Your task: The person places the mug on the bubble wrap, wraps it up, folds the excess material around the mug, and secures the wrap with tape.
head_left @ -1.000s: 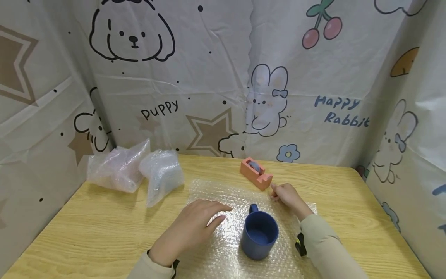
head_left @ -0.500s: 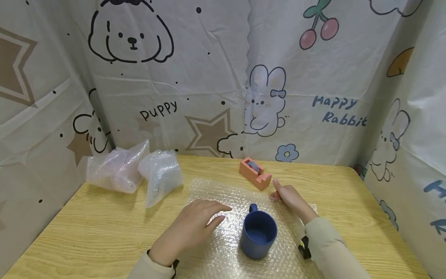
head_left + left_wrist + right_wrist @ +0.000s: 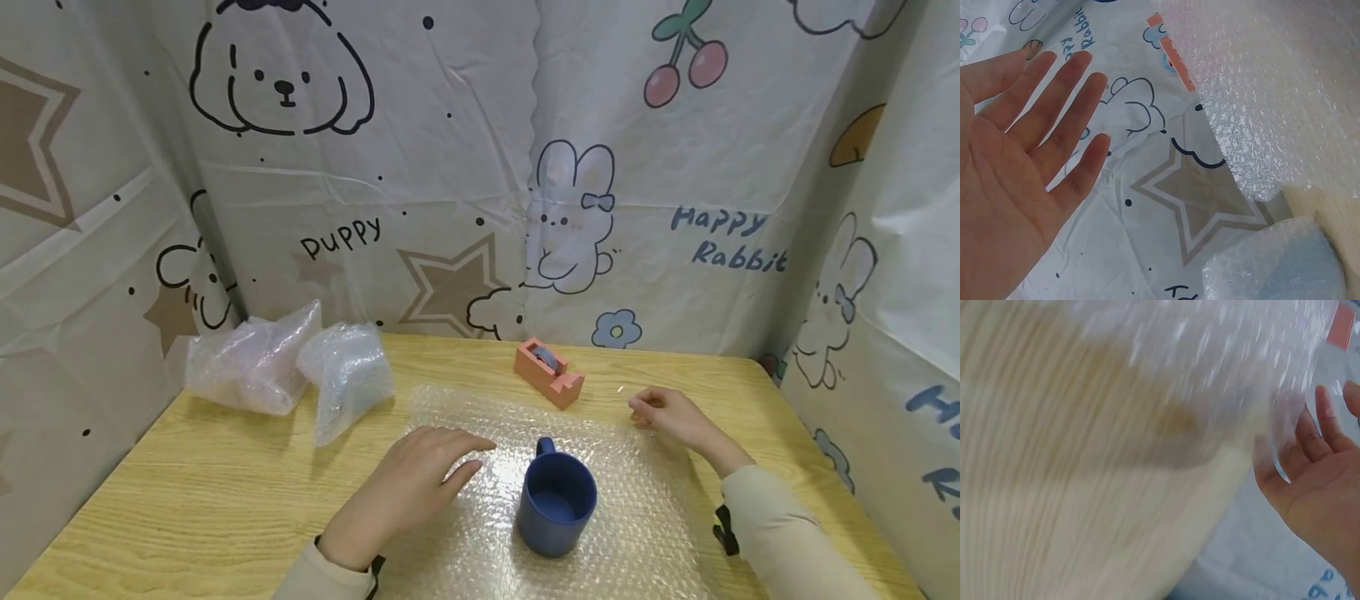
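Note:
A dark blue mug (image 3: pixel 556 505) stands upright on a flat sheet of bubble wrap (image 3: pixel 467 410), its handle toward the back. Left of the mug, my left hand (image 3: pixel 417 473) hovers over the sheet; in the left wrist view its fingers (image 3: pixel 1071 147) are spread and hold nothing. Near the sheet's back right corner, my right hand (image 3: pixel 671 419) pinches a small clear piece of tape (image 3: pixel 621 390) between thumb and forefinger. The other fingers of that hand (image 3: pixel 1319 481) overlap the sheet's edge in the right wrist view. A coral tape dispenser (image 3: pixel 547 373) sits behind the mug.
Two bundles wrapped in bubble wrap, a pinkish one (image 3: pixel 251 362) and a whitish one (image 3: pixel 347 375), lie at the back left of the wooden table (image 3: pixel 225 483). A printed cloth (image 3: pixel 450 167) hangs behind the table and along both sides.
My right hand has moved from beside the tape dispenser to the right, carrying the small piece of tape. The left hand, mug and dispenser have stayed nearly in place.

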The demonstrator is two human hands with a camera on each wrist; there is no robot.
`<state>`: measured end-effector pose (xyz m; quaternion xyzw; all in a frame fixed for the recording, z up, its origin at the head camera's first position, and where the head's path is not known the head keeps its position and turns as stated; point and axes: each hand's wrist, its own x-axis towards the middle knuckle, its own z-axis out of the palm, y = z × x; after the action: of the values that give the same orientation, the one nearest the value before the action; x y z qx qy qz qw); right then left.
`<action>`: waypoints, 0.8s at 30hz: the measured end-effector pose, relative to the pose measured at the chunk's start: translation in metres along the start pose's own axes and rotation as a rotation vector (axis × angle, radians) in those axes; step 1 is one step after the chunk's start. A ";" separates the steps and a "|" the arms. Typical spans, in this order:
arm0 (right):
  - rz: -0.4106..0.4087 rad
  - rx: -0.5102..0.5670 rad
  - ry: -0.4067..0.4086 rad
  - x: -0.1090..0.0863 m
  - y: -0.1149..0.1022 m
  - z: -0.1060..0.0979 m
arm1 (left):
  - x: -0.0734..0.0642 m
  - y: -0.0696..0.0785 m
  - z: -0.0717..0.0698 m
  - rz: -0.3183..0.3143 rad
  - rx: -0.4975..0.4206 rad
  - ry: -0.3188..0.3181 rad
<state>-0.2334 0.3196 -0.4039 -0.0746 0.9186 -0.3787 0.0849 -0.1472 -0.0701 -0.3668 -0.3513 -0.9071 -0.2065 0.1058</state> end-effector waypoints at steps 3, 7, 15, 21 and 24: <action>0.011 -0.016 -0.043 -0.007 0.007 -0.012 | 0.000 0.000 0.000 -0.001 0.002 0.000; 0.038 -0.034 -0.089 -0.014 0.013 -0.021 | 0.000 0.000 0.000 -0.011 -0.001 -0.003; 0.126 0.006 -0.179 -0.019 0.017 -0.031 | 0.000 0.000 -0.001 -0.029 -0.006 -0.020; 0.140 0.017 -0.259 -0.028 0.022 -0.040 | -0.001 -0.001 -0.001 -0.014 0.000 -0.020; 0.132 0.026 -0.284 -0.033 0.025 -0.045 | -0.001 -0.001 0.000 -0.011 0.004 -0.022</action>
<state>-0.2126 0.3752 -0.3869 -0.0658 0.8951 -0.3699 0.2399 -0.1475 -0.0716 -0.3670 -0.3482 -0.9105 -0.2015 0.0954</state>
